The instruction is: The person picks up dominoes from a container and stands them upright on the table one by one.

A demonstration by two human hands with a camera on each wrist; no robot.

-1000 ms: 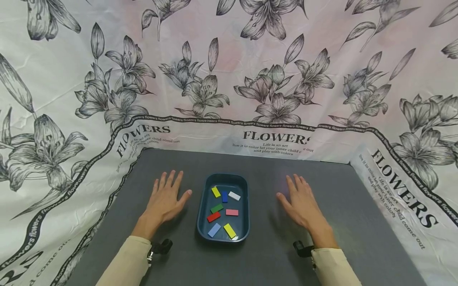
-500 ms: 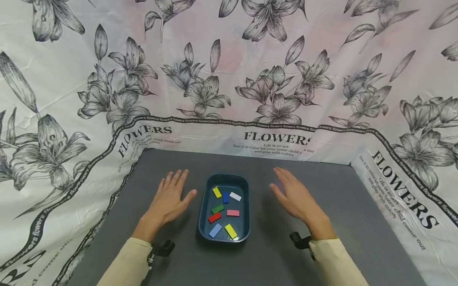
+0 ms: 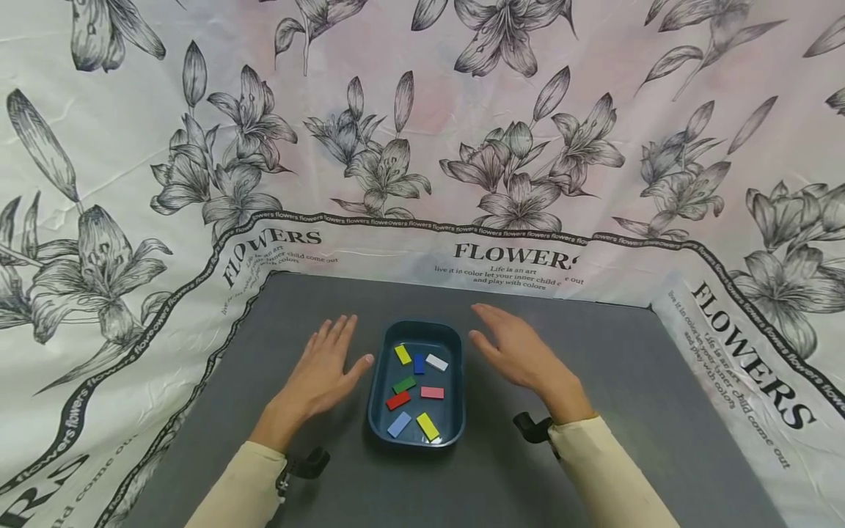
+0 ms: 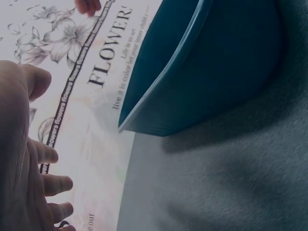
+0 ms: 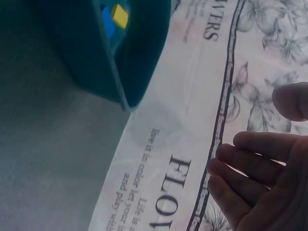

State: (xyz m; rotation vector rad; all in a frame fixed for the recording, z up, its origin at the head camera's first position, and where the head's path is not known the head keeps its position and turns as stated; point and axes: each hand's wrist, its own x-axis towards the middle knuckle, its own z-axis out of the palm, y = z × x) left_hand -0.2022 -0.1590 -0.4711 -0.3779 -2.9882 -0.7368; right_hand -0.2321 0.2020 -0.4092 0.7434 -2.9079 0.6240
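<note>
A dark blue rectangular tray [image 3: 417, 438] stands on the grey table, holding several small coloured blocks: a pink block [image 3: 432, 393], a red block [image 3: 398, 400], a green block [image 3: 404, 384], a white block [image 3: 436, 362], blue ones and yellow ones. Left of the tray, my left hand [image 3: 320, 378] hovers with fingers extended and thumb spread toward the rim, touching nothing. On the other side my right hand [image 3: 524, 356] is held near the tray's far right corner, fingers straight, thumb apart, holding nothing. Both wrist views show the tray's outer wall beside the hand.
The grey table [image 3: 370, 491] is bordered at the back and sides by a white flower-printed cloth [image 3: 376, 253] with lettering. A small black camera mount [image 3: 310, 463] sits on the left wrist, and another black mount [image 3: 531, 427] on the right wrist.
My right hand has moved left toward the tray and turned more onto its side. The left hand has shifted slightly right, closer to the tray. The blocks lie as before.
</note>
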